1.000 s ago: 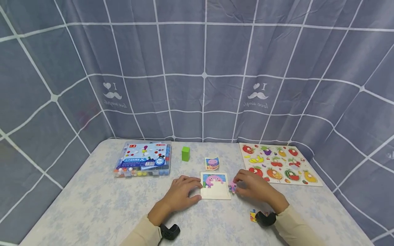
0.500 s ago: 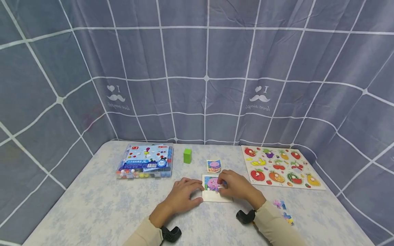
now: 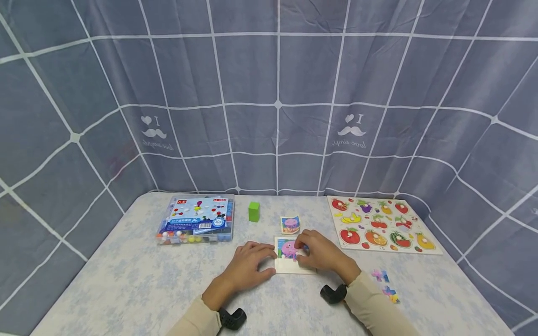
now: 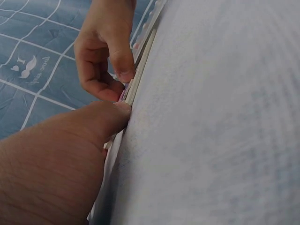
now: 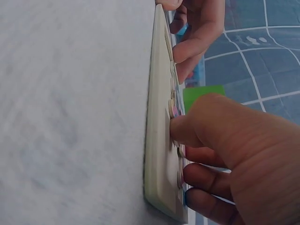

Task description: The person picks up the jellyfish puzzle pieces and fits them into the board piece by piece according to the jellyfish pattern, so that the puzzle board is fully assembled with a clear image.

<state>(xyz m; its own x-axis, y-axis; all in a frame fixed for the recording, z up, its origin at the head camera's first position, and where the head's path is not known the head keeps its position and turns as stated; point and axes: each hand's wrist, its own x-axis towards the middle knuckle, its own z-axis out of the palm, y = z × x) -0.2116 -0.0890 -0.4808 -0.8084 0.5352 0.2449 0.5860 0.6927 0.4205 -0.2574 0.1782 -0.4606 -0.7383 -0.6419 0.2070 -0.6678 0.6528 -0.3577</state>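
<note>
One piece, pinched by your right hand at three o'clock of the board, may jam if tilted; your relaxed left hand touches nine.

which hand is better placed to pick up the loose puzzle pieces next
Probably the right hand: the loose puzzle pieces lie beside its sleeve, right of the puzzle board. The left hand touches the board's left edge.
</note>
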